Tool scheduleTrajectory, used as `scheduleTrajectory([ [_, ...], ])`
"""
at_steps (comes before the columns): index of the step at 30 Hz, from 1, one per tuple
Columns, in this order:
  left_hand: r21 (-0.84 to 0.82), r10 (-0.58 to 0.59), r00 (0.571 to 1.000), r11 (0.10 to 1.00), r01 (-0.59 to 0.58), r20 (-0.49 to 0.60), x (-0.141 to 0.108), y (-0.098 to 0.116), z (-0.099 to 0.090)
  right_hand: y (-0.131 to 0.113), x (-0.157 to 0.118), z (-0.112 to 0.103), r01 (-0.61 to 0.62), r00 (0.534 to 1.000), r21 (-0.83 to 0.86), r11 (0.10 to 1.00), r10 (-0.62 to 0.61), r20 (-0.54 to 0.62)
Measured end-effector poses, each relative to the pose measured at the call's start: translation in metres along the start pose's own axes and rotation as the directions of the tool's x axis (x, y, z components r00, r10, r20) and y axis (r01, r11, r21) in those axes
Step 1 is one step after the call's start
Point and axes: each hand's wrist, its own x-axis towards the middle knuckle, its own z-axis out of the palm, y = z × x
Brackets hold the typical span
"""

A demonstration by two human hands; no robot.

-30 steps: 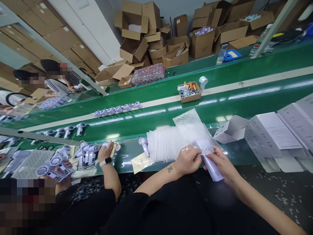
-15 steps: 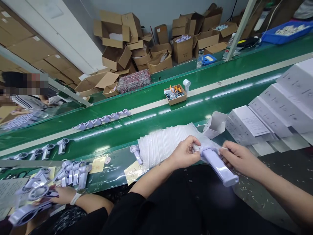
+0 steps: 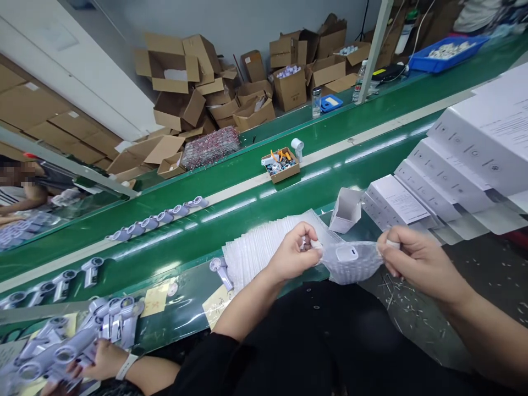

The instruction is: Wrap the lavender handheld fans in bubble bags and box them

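A bubble wrap bag (image 3: pixel 355 271) is stretched between my two hands, with a pale purple handheld fan (image 3: pixel 347 253) inside; only the fan's end with a small dark slot shows at the bag's mouth. My left hand (image 3: pixel 295 250) pinches the left edge of the mouth. At the opposite edge, my right hand (image 3: pixel 412 258) grips the bag between thumb and fingers. A row of stacked bubble wrap bags (image 3: pixel 258 245) lies beside my left hand. Just beyond my hands stands an open white box (image 3: pixel 345 210).
White printed boxes (image 3: pixel 398 201) rise in steps at the right. A small carton of parts (image 3: pixel 284 171) sits on the green conveyor (image 3: pixel 231 212), along with rows of fans (image 3: pixel 159 219). At lower left, a co-worker's hand (image 3: pixel 103 360) handles fans. Cardboard cartons (image 3: pixel 177 63) are piled behind.
The fan has gone down into the bubble wrap bag; before, its long handle stuck out. My hands have spread the bag's mouth wider. The camera view has shifted right.
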Motion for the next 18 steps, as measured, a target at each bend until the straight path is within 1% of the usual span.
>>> scheduleTrajectory([
  [1, -0.038, 0.019, 1.000, 0.999, -0.019, -0.005, 0.003, -0.003, -0.006, 0.003, 0.002, 0.000, 0.011, 1.000, 0.058, 0.998, -0.011, 0.008],
  [3, -0.103, 0.104, 0.994, 0.989, -0.102, 0.016, 0.012, -0.010, -0.017, 0.011, 0.007, 0.007, 0.019, 1.000, 0.245, 0.969, -0.024, 0.018],
  [4, -0.113, 0.154, 0.987, 0.983, -0.147, 0.055, 0.017, -0.015, -0.020, 0.016, 0.010, 0.015, 0.018, 1.000, 0.352, 0.936, -0.026, 0.016],
  [5, -0.100, 0.186, 0.975, 0.980, -0.175, 0.118, 0.022, -0.020, -0.020, 0.021, 0.013, 0.024, 0.014, 1.000, 0.452, 0.892, -0.025, 0.018],
  [6, -0.067, 0.186, 0.963, 0.982, -0.177, 0.195, 0.027, -0.026, -0.018, 0.026, 0.016, 0.035, 0.004, 0.999, 0.536, 0.844, -0.023, 0.030],
  [7, -0.019, 0.157, 0.952, 0.987, -0.157, 0.264, 0.031, -0.033, -0.013, 0.031, 0.019, 0.046, -0.011, 0.999, 0.597, 0.802, -0.022, 0.048],
  [8, 0.031, 0.111, 0.946, 0.992, -0.126, 0.303, 0.035, -0.039, -0.006, 0.037, 0.022, 0.055, -0.021, 0.998, 0.635, 0.772, -0.023, 0.061],
  [9, 0.070, 0.062, 0.952, 0.994, -0.087, 0.300, 0.038, -0.046, 0.002, 0.043, 0.024, 0.061, -0.023, 0.998, 0.651, 0.759, -0.026, 0.064],
  [10, 0.092, 0.021, 0.966, 0.995, -0.046, 0.259, 0.040, -0.051, 0.008, 0.050, 0.027, 0.063, -0.009, 0.998, 0.643, 0.766, -0.030, 0.050],
  [11, 0.094, -0.012, 0.982, 0.996, -0.006, 0.191, 0.043, -0.056, 0.013, 0.058, 0.030, 0.060, 0.021, 1.000, 0.601, 0.799, -0.030, 0.005],
  [12, 0.078, -0.030, 0.994, 0.997, 0.022, 0.105, 0.047, -0.058, 0.015, 0.068, 0.034, 0.053, 0.060, 0.998, 0.515, 0.855, -0.032, -0.062],
  [13, 0.048, -0.030, 1.000, 0.998, 0.030, 0.008, 0.052, -0.058, 0.015, 0.079, 0.039, 0.043, 0.094, 0.989, 0.383, 0.919, -0.042, -0.141],
  [14, 0.007, -0.010, 0.995, 1.000, 0.011, -0.097, 0.059, -0.057, 0.012, 0.092, 0.046, 0.030, 0.109, 0.975, 0.222, 0.969, -0.060, -0.215],
  [15, -0.036, 0.027, 0.978, 0.999, -0.035, -0.205, 0.068, -0.053, 0.009, 0.106, 0.055, 0.018, 0.102, 0.962, 0.051, 0.993, -0.085, -0.258],
  [16, -0.077, 0.067, 0.950, 0.993, -0.095, -0.305, 0.079, -0.049, 0.006, 0.121, 0.065, 0.007, 0.087, 0.956, -0.087, 0.992, -0.108, -0.271],
  [17, -0.120, 0.095, 0.915, 0.981, -0.153, -0.392, 0.092, -0.045, 0.004, 0.136, 0.077, -0.001, 0.079, 0.961, -0.179, 0.981, -0.123, -0.249],
  [18, -0.165, 0.098, 0.884, 0.967, -0.192, -0.457, 0.105, -0.042, 0.005, 0.149, 0.088, -0.006, 0.086, 0.968, -0.240, 0.967, -0.138, -0.209],
])
